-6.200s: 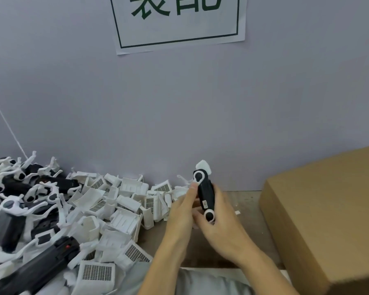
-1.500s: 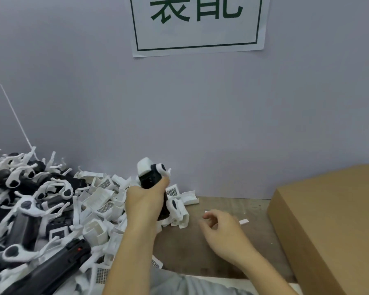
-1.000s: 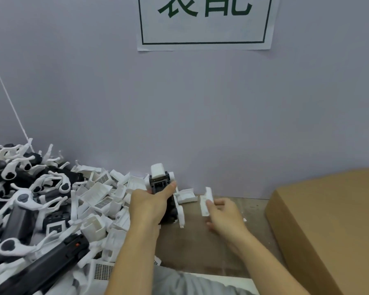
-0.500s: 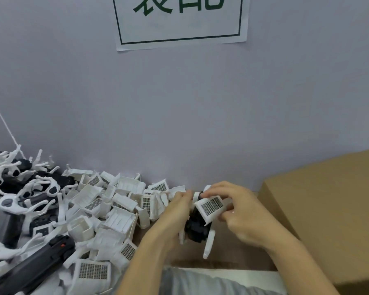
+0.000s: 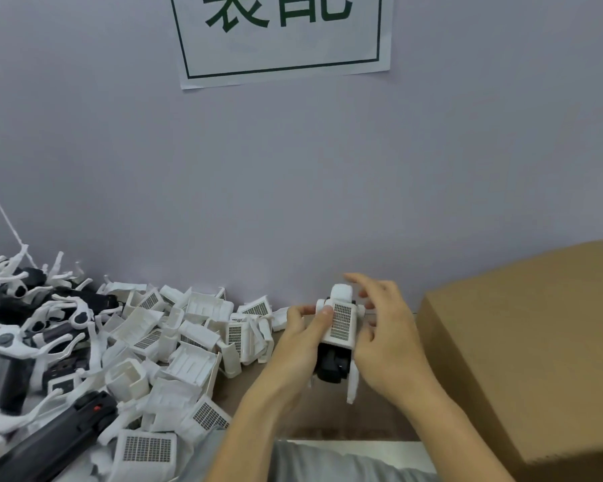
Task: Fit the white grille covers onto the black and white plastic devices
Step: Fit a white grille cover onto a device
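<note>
The person holds one black and white device (image 5: 332, 363) up off the table (image 5: 255, 380), right in the middle between both hands and close to the grey wall (image 5: 293, 189). A white grille cover (image 5: 342, 325) sits against the upper part of that device, its dark mesh facing us, with a rounded white knob of the device poking out above it. The left hand (image 5: 302, 342) is wrapped around the device from the left side, its thumb pressed flat on the left edge of the cover. The right hand (image 5: 385, 335) is on the other side with its fingers spread and mostly straight, the fingertips raised clear above the cover; its palm seems to lie against the cover's right edge, though I can't quite make that contact out from here. Whether the cover is fully clicked home is hard to say.

To the left, a loose heap of spare grille covers (image 5: 174, 342) is strewn over the table, some mesh up, some showing their hollow backs. Further left lies a tangle of more black and white devices (image 5: 25, 325) with white curved arms sticking out. A large cardboard box (image 5: 523, 346) stands at the right, near the right hand. A paper sign (image 5: 282, 40) with green characters hangs on the wall above.
</note>
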